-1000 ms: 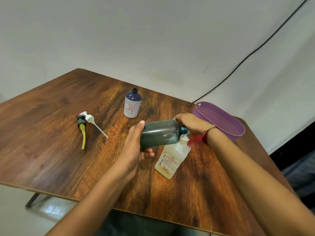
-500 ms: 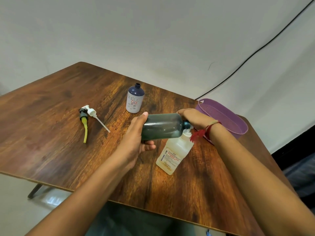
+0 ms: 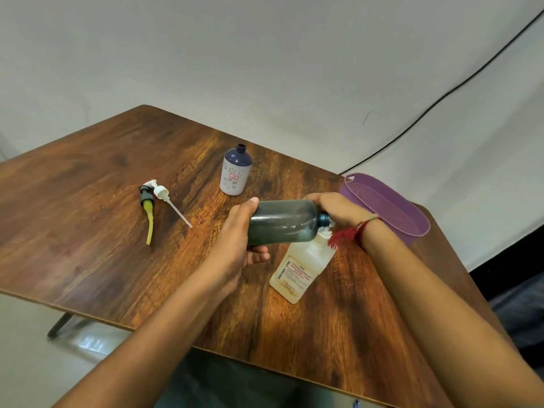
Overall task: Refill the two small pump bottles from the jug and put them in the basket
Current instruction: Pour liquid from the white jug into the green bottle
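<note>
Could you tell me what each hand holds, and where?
Left hand grips the dark bottle by its base end; right hand sits at its neck, over the jug; its hold is unclear.

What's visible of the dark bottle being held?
The dark bottle is a smoky grey-green translucent plastic cylinder with a dark neck, no pump on it. It lies on its side in the air, neck to the right, right at the mouth of the white jug; contact there is unclear. The left hand grips its base end, the right hand holds its shoulder.
</note>
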